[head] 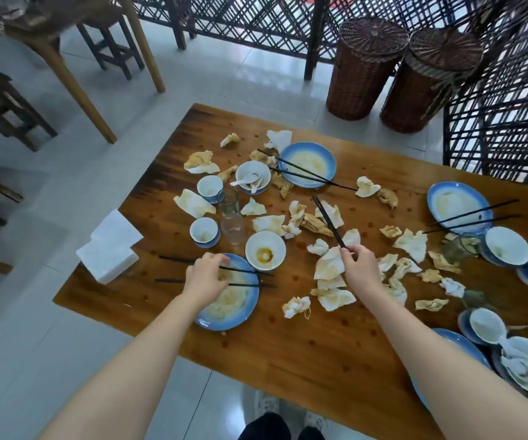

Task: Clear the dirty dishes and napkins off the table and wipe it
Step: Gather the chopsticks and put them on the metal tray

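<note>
My right hand [356, 265] pinches a pair of black chopsticks [327, 217] by the near ends, tips slanting toward 11 o'clock. My left hand [207, 276] is over the near blue plate [243, 309], at 8 o'clock on the table [320, 350]. Its fingers curl onto a second pair [256, 273] lying across it; hold or not, can't tell. Soiled napkins [329, 266] strewn across centre. Sauce-stained bowl [266, 250] at plate's 1 o'clock.

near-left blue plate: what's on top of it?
Two black chopsticks lie across the blue plate, over yellowish smears. The left hand is on the upper one and covers the plate's far-left part; anything under it, and whether it grips, cannot be seen.
</note>
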The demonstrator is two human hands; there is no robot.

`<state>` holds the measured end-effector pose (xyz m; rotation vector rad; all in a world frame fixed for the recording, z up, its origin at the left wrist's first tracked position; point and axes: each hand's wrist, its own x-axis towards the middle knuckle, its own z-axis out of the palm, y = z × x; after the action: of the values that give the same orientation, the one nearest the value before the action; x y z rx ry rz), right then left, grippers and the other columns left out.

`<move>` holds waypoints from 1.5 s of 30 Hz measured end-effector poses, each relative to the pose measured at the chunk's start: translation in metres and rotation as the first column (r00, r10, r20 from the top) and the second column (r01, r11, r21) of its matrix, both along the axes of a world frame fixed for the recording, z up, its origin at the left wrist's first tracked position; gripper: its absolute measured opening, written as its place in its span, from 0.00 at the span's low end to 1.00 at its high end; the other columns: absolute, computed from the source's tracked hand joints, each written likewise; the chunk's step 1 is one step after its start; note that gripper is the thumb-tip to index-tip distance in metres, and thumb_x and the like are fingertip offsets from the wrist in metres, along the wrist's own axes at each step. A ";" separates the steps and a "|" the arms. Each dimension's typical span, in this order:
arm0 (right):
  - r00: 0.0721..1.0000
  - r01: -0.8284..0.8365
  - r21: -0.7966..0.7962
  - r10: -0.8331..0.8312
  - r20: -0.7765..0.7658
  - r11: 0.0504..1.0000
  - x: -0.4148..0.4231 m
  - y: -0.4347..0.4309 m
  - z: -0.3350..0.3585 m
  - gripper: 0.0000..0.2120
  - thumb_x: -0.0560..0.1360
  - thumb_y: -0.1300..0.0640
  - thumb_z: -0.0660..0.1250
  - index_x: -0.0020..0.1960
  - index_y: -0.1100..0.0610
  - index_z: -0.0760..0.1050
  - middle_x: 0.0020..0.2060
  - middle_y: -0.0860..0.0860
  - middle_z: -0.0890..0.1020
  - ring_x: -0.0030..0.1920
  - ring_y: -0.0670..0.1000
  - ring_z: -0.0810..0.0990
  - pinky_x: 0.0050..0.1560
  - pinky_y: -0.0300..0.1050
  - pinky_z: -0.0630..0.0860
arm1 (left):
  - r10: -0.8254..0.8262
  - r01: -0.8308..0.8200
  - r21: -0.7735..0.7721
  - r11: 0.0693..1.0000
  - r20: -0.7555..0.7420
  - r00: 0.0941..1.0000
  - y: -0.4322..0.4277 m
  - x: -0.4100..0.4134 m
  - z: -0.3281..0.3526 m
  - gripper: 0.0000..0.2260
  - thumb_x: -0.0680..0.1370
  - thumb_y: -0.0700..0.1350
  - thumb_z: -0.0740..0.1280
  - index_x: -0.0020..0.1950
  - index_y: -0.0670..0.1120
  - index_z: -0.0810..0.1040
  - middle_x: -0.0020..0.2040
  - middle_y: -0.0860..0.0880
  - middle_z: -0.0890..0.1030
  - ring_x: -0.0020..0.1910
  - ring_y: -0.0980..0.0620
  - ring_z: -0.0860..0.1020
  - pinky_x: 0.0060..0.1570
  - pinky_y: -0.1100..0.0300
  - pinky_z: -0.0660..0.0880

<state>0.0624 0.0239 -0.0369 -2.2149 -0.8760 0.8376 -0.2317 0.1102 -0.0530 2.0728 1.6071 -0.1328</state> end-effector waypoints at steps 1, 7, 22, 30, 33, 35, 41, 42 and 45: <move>1.000 0.015 -0.001 -0.015 0.000 1.000 0.001 0.000 -0.002 0.11 0.81 0.55 0.59 0.57 0.60 0.75 0.41 0.50 0.77 0.36 0.46 0.73 0.32 0.39 0.66 | -0.027 0.027 0.008 1.000 -0.021 0.999 0.002 0.000 -0.004 0.19 0.74 0.46 0.71 0.64 0.54 0.73 0.63 0.50 0.72 0.62 0.47 0.72 0.58 0.52 0.66; 0.998 0.064 -0.029 -0.064 -0.004 0.998 0.000 -0.001 -0.009 0.12 0.81 0.56 0.58 0.61 0.60 0.74 0.47 0.52 0.77 0.39 0.46 0.74 0.32 0.36 0.66 | -0.066 0.067 0.046 0.997 -0.026 0.997 0.006 -0.004 -0.024 0.19 0.74 0.45 0.72 0.64 0.54 0.74 0.59 0.52 0.73 0.60 0.49 0.71 0.62 0.54 0.63; 0.998 0.006 0.101 0.000 -0.059 0.995 -0.014 -0.011 0.005 0.09 0.80 0.55 0.62 0.58 0.57 0.75 0.33 0.46 0.74 0.30 0.43 0.70 0.27 0.33 0.65 | -0.077 0.067 0.071 0.995 0.138 0.988 -0.004 -0.008 -0.012 0.11 0.79 0.35 0.60 0.51 0.52 0.74 0.50 0.53 0.79 0.53 0.49 0.75 0.53 0.54 0.65; 0.997 -0.001 0.148 0.013 -0.077 0.989 -0.020 -0.015 0.023 0.13 0.78 0.55 0.66 0.61 0.57 0.74 0.35 0.46 0.75 0.33 0.43 0.72 0.31 0.33 0.66 | 0.107 -0.126 0.023 0.992 0.392 0.914 -0.002 -0.002 0.027 0.09 0.80 0.39 0.64 0.59 0.47 0.75 0.52 0.50 0.77 0.52 0.52 0.76 0.49 0.60 0.74; 0.997 0.021 0.160 -0.008 -0.080 0.987 -0.017 -0.018 0.031 0.14 0.77 0.56 0.67 0.62 0.57 0.74 0.37 0.48 0.77 0.35 0.47 0.75 0.31 0.36 0.69 | 0.121 -0.128 -0.017 0.992 0.462 0.879 0.002 0.013 0.044 0.11 0.80 0.39 0.64 0.61 0.48 0.75 0.49 0.52 0.77 0.49 0.54 0.76 0.46 0.64 0.72; 0.996 0.044 0.170 -0.029 -0.086 0.984 -0.011 -0.022 0.037 0.13 0.77 0.57 0.67 0.61 0.56 0.74 0.39 0.48 0.78 0.37 0.47 0.78 0.32 0.37 0.74 | 0.125 -0.113 -0.054 0.992 0.503 0.855 0.005 0.029 0.056 0.10 0.80 0.40 0.64 0.61 0.49 0.74 0.47 0.52 0.77 0.48 0.54 0.77 0.44 0.65 0.73; 0.994 0.089 0.210 -0.073 -0.080 0.974 0.027 -0.041 0.048 0.06 0.77 0.58 0.67 0.53 0.52 0.75 0.42 0.47 0.79 0.42 0.46 0.79 0.34 0.32 0.73 | 0.123 -0.058 -0.132 0.990 0.561 0.819 0.009 0.090 0.074 0.10 0.82 0.43 0.61 0.63 0.50 0.72 0.44 0.49 0.79 0.45 0.53 0.78 0.37 0.62 0.72; 0.994 0.094 0.210 -0.080 -0.076 0.973 0.036 -0.045 0.049 0.05 0.77 0.58 0.67 0.52 0.52 0.74 0.41 0.46 0.79 0.41 0.45 0.78 0.31 0.30 0.71 | 0.116 -0.047 -0.137 0.989 0.560 0.821 0.009 0.100 0.074 0.10 0.82 0.44 0.61 0.63 0.50 0.72 0.43 0.49 0.79 0.44 0.53 0.78 0.37 0.63 0.72; 0.992 0.124 0.178 -0.116 -0.052 0.976 0.067 -0.055 0.051 0.04 0.78 0.58 0.66 0.52 0.52 0.74 0.39 0.49 0.79 0.35 0.47 0.77 0.28 0.33 0.70 | 0.091 -0.014 -0.142 0.990 0.556 0.826 0.010 0.128 0.074 0.12 0.82 0.45 0.61 0.65 0.50 0.72 0.46 0.47 0.79 0.47 0.51 0.78 0.40 0.63 0.72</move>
<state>0.1295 -0.0308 0.0138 -2.0624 -0.7589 0.7152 -0.1038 0.1203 0.0208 1.7384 1.2440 0.3568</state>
